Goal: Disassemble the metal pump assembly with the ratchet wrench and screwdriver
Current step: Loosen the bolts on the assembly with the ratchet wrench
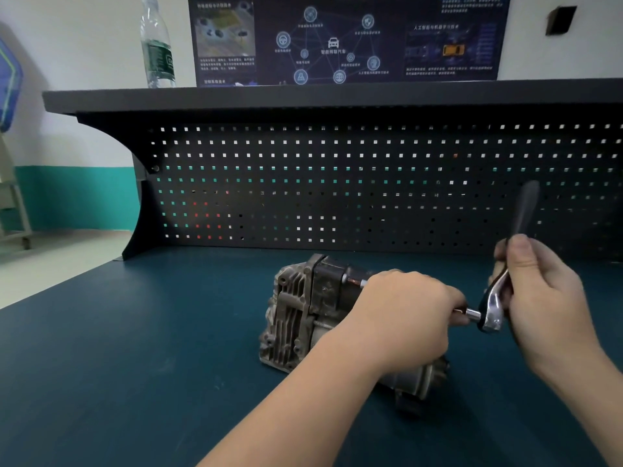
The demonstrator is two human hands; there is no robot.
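Lower center-right on the desk point(135, 332), the left hand point(401, 318) clamps the pump assembly point(293, 318) steady while right-hand fingers point(526, 261) grasp the ratchet wrench point(495, 298), likely loosening 1 bolt.

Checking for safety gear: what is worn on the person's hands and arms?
Nothing shows: the left hand and right hand are bare, with no gloves, rings or watch in view. Both forearms are uncovered to the picture's edge, with no sleeve showing.
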